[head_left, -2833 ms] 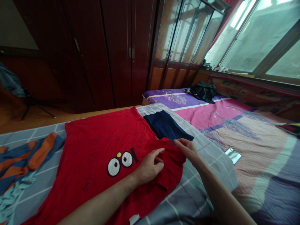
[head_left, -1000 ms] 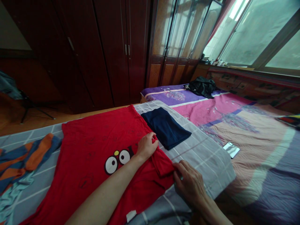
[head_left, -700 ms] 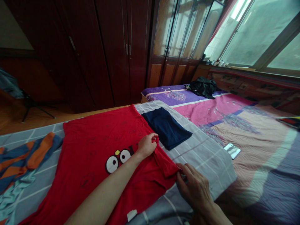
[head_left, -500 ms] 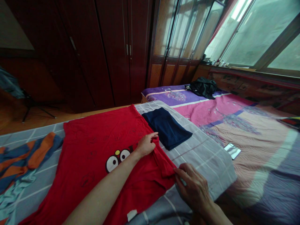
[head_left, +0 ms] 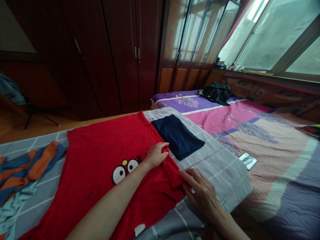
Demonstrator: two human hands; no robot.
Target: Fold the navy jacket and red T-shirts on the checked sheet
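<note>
A red shirt (head_left: 100, 150) with a cartoon eye print lies spread over a grey checked sheet (head_left: 220, 176). My left hand (head_left: 157, 155) pinches the folded fabric along the shirt's right side. Lower and to the right, my right hand (head_left: 200, 191) has its thumb and fingers closed on the shirt's corner. A folded navy garment (head_left: 176, 136) lies flat just beyond my left hand, beside the shirt's edge. A white tag (head_left: 139, 229) shows at the shirt's near edge.
Orange-and-blue striped clothing (head_left: 30, 166) lies at the left. On the bed (head_left: 252, 133) at the right are a phone (head_left: 248, 161) and a black garment (head_left: 217, 93). Dark wardrobes (head_left: 125, 56) stand behind, and a tripod (head_left: 37, 113) is at far left.
My right hand has moved a little up and to the left with the shirt's corner. My left hand has stayed almost where it was, still pinching the cloth.
</note>
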